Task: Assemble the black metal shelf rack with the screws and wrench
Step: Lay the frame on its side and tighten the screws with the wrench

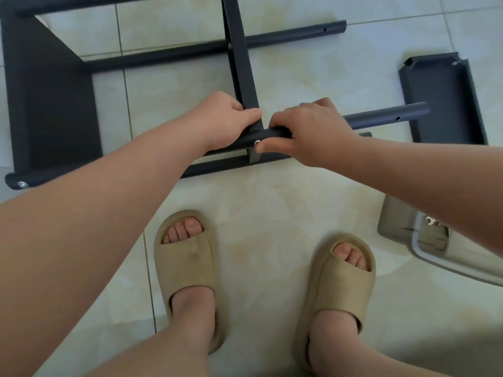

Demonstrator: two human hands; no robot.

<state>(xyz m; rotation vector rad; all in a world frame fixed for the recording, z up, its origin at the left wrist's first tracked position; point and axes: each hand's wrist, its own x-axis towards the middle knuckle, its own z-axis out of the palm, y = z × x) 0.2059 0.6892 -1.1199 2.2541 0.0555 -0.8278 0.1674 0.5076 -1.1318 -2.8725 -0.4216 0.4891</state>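
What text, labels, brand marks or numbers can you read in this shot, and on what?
None readable.
The black rack tubes, the loose shelf panel and the tan slippers show no print.
The grey object at right carries small marks, too blurred to tell if they are text.

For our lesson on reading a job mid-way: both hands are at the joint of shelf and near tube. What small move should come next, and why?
Probably the right hand should twist the screw in by fingertip. Its silver head shows on the tube that hand holds, beside the thumb; the left hand grips the shelf panel, and neither hand holds a tool.
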